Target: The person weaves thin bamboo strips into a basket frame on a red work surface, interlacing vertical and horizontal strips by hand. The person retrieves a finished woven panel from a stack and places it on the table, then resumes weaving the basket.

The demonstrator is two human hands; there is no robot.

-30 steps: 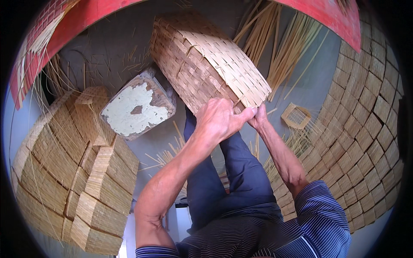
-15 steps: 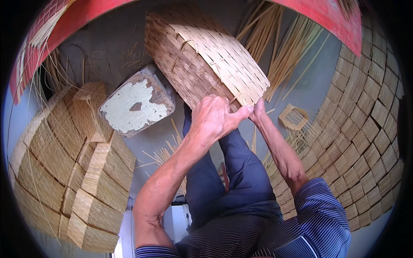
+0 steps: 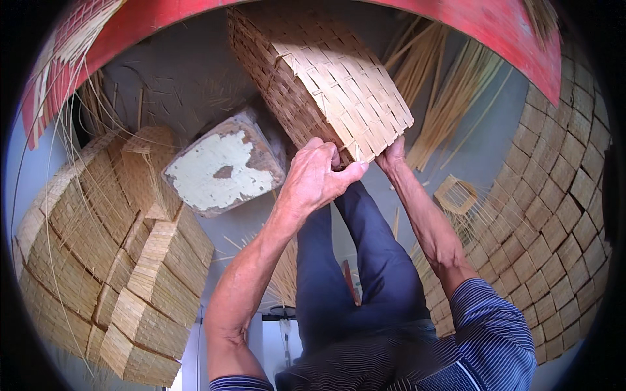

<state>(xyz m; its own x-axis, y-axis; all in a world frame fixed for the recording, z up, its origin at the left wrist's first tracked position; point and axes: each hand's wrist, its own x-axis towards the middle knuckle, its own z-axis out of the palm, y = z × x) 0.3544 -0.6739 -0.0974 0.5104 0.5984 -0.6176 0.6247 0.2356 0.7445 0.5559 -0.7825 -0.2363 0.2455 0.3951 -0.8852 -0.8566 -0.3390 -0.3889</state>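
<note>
Hands: left hand [image 3: 319,179] curled over the near edge of the basket [image 3: 319,85], thumb stretched right along that edge; right hand [image 3: 393,155] pressed against the same edge just to the right, its fingers hidden behind the weave, so its grip cannot be told.
Basket place: held up in front of both hands, tilted, its near corner between them and its body running away up and left.
Left of the hands: block [image 3: 225,166] with flaking white paint on the floor, just below the basket's left side; further left and lower, stacks [image 3: 111,260] of woven mats.
Right of the hands: small woven square [image 3: 456,193] on the floor; beyond it a curved wall of woven panels [image 3: 554,215].
Beyond the basket: loose strips [image 3: 450,91] fanned on the floor, and a red rim [image 3: 469,19] above them.
Below the hands: the person's legs [image 3: 352,260] in dark blue trousers.
Floor: grey floor [image 3: 176,78], littered with thin splinters.
Basket look: pale flat strips in a checker weave, a sunlit face toward the hands, a darker shaded side on the left, loose strip ends along the near edge.
</note>
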